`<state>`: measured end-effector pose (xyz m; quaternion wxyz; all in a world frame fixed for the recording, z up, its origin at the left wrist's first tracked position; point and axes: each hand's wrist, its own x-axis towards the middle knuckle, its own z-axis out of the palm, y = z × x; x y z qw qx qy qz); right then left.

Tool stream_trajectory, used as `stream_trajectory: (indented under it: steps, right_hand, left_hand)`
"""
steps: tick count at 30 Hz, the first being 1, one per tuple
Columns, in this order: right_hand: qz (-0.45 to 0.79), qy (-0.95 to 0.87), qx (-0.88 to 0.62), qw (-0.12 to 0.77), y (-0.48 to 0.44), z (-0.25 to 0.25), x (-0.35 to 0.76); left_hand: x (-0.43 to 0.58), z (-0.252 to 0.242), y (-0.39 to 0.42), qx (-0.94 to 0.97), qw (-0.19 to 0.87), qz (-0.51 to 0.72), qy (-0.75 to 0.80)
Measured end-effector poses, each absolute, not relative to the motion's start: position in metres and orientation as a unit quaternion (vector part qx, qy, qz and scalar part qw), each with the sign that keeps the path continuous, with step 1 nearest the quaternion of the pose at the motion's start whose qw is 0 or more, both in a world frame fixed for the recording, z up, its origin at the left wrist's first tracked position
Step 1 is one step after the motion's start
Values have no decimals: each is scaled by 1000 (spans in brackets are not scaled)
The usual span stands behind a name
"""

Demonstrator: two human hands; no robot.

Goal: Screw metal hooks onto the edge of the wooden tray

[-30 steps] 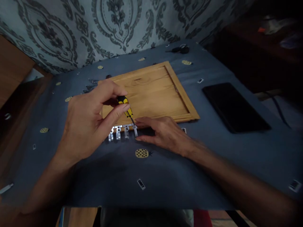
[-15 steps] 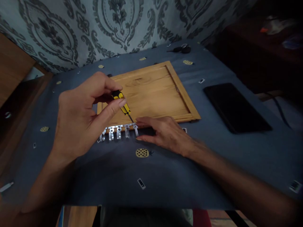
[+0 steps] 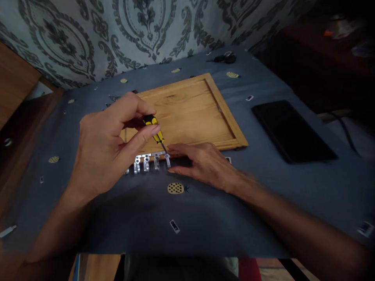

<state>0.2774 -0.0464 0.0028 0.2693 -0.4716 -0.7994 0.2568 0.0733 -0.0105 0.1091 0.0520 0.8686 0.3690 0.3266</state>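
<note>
My left hand (image 3: 108,144) is closed around the yellow and black handle of a small screwdriver (image 3: 154,129). The shaft slants down to the right, its tip at the last hook of a silver metal hook rail (image 3: 151,157). This rail, with several hooks hanging from it, lies along the near edge of a framed wooden board (image 3: 187,113). My right hand (image 3: 206,166) has its thumb and index finger closed about the right end of the rail, the index at the board's edge and the thumb below the hook. My left hand hides the board's left side.
A black tablet or large phone (image 3: 293,130) lies to the right on the blue patterned tablecloth (image 3: 211,226). Behind the board rests a small black object with a thin tip (image 3: 224,58). Small dark pieces (image 3: 113,99) lie behind my left hand. A patterned curtain (image 3: 158,31) hangs at the back.
My left hand and the screwdriver have shifted slightly right and down, the handle standing a little more upright. My right hand stays at the rail's end.
</note>
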Motion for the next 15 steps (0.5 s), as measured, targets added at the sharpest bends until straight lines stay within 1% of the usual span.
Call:
stream_trajectory:
  steps: [15]
  right_hand:
    - [241, -802, -474, 270, -45, 1, 277]
  left_hand:
    - [77, 108, -13, 879, 4, 326, 347]
